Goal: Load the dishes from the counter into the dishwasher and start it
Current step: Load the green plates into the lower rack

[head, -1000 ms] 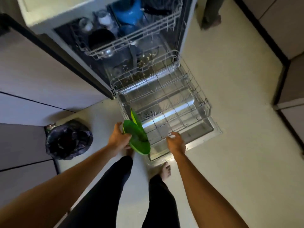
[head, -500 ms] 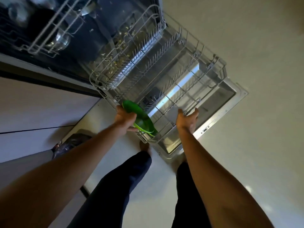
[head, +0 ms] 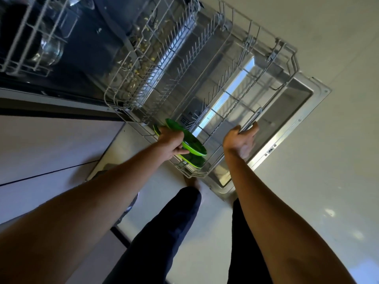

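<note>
Pale floor [head: 307, 201] fills the view from 1 to 5 o'clock. Light cabinet fronts [head: 51, 144] sit at 9 o'clock.

Dishwasher door [head: 287, 111] is folded down flat, steel inner face up, at 2 o'clock of centre. Lower rack [head: 180, 64] is drawn out over the door and looks bare apart from its tines. Upper rack [head: 26, 48] at 11 o'clock is partly out, with a glass bowl [head: 49, 50] in it.

Two green plates [head: 193, 144], stacked and tilted, are at the near-left corner of the lower rack, just left of centre; the lower one shows behind the corner wires. I cannot tell whether either touches the wires.

Left hand [head: 171, 140] — grip closed round the plates' edge, thumb on the side nearest the camera.

Right hand [head: 238, 140] — at 3 o'clock of the plates, palm toward the camera, grip hooked on the lower rack's front handle bar.
</note>
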The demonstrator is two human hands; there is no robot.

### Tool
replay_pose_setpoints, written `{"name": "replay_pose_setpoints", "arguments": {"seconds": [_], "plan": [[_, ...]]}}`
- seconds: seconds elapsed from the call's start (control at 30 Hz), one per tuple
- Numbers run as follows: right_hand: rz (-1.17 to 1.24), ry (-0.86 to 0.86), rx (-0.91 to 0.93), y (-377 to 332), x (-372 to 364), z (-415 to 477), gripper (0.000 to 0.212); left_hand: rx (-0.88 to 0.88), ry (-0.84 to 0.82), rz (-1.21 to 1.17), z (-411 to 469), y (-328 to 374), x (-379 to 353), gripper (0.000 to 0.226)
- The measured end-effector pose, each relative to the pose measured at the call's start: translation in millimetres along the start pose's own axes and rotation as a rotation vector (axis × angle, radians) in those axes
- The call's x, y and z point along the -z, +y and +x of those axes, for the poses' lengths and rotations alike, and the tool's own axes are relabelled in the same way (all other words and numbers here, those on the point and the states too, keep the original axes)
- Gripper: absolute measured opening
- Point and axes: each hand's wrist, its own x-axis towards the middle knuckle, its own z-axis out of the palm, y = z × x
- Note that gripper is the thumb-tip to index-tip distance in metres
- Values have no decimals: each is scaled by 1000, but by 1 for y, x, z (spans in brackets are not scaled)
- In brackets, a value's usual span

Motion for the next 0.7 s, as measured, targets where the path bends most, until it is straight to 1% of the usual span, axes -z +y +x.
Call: {"name": "replay_pose_setpoints", "arguments": {"seconds": [0.07, 0.17, 0.2, 0.3, 0.4, 0.53, 0.7], "plan": [[2, -1, 18, -1, -2, -4, 54, -7, -9, -3, 4, -1, 3, 29], [-4, 11, 12, -1, -2, -1, 55, 29, -50, -36, 2, 3, 0, 6], [-8, 9, 4, 0, -1, -1, 56, 49, -52, -52, 1, 4, -3, 1], [5, 12, 4, 1, -2, -1, 58, 66, -52, -59, 3, 3, -13, 4], [19, 18, -1, 1, -4, -1, 60, 92, -91, -103, -2, -2, -24, 18], [27, 2, -30, -1, -2, -1, 62, 131, -128, -174, -9, -9, -26, 30], [-8, -55, -45, -4, 4, -1, 66, 105, -158, -127, -15, -12, -18, 43]]}}
